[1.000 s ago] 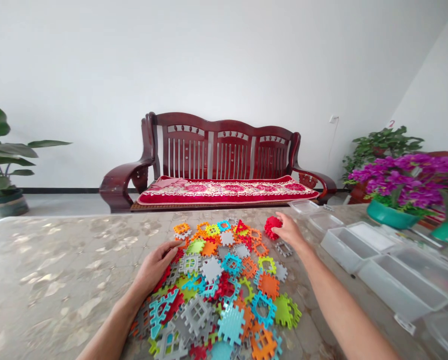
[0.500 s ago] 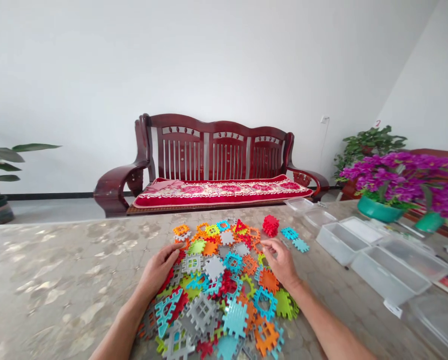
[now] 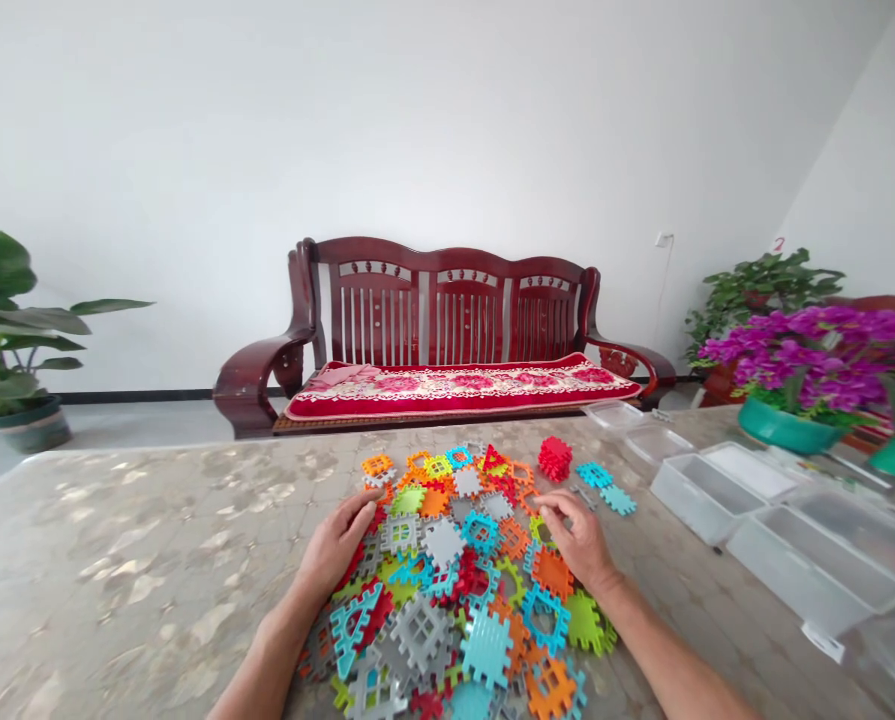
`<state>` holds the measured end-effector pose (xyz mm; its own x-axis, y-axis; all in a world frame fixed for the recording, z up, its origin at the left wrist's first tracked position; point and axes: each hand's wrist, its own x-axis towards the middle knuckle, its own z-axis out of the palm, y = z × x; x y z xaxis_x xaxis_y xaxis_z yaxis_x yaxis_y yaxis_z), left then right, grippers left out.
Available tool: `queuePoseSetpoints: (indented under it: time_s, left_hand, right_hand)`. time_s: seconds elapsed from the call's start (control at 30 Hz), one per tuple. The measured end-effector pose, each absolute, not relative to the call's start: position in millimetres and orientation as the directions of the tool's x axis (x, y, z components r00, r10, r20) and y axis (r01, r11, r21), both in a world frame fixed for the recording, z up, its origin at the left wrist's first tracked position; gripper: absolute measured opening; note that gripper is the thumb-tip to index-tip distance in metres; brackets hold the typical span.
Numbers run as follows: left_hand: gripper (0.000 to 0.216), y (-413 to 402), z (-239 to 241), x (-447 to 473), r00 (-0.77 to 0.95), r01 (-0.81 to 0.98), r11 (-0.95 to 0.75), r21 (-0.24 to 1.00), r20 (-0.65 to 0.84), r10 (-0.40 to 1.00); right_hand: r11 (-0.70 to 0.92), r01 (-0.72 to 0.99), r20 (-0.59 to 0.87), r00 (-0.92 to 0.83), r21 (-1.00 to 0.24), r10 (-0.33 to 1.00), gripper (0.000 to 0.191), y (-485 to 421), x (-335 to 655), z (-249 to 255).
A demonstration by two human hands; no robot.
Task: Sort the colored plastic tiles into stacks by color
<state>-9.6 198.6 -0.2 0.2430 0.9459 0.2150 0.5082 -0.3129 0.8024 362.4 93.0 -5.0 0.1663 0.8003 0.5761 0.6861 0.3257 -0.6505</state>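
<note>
A heap of toothed plastic building pieces [image 3: 443, 542] in grey, blue, orange, green and red covers the table between my hands. My left hand [image 3: 340, 540] rests along the heap's left edge, fingers stretched toward an orange piece and holding nothing visible. On the right edge lies my right hand [image 3: 578, 538], its fingers loosely bent and thumb apart, near an orange square piece [image 3: 553, 573]. No piece shows in it. Beyond that hand stand a stack of red pieces [image 3: 554, 458], two blue pieces [image 3: 605, 486] and a grey piece [image 3: 585, 497].
Clear plastic boxes [image 3: 814, 570] and lids [image 3: 658, 443] are at the right. Purple flowers in a teal pot [image 3: 788, 425] stand behind them. A wooden bench [image 3: 447, 300] with a red cover is across the patterned table [image 3: 139, 560]. A potted plant [image 3: 23, 430] is at far left.
The view has turned slightly left, so everything sits farther right. My right hand has drawn back a little toward me, and the grey piece beside the blue ones shows more plainly.
</note>
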Motion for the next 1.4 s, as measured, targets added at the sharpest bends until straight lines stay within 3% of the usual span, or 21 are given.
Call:
queuePoseSetpoints:
  time_s: [0.23, 0.53, 0.8, 1.2, 1.4]
  left_hand:
    - [0.059, 195, 5, -7, 0.358, 0.540, -0.430, 0.724, 0.265, 0.895]
    - [0.061, 197, 1, -3, 0.378, 0.611, -0.445, 0.654, 0.253, 0.890]
    - [0.063, 198, 1, 5, 0.347, 0.647, -0.395, 0.652, 0.210, 0.914]
    - [0.072, 185, 5, -1, 0.194, 0.386, -0.289, 0.876, 0.229, 0.954]
    - [0.070, 188, 1, 0, 0.170, 0.327, -0.261, 0.908, 0.215, 0.962]
  right_hand:
    - [0.310, 0.619, 0.580, 0.296, -0.722, 0.759, 0.022, 97, 365, -5]
    - [0.282, 0.412, 0.474, 0.500, -0.866, 0.725, 0.028, 105, 374, -14]
    - [0.274, 0.334, 0.423, 0.556, -0.902, 0.715, 0.033, 108, 374, -17]
    - [0.256, 0.338, 0.417, 0.602, -0.906, 0.681, 0.033, 112, 388, -22]
    - [0.188, 0.389, 0.377, 0.495, -0.902, 0.783, 0.036, 114, 393, -26]
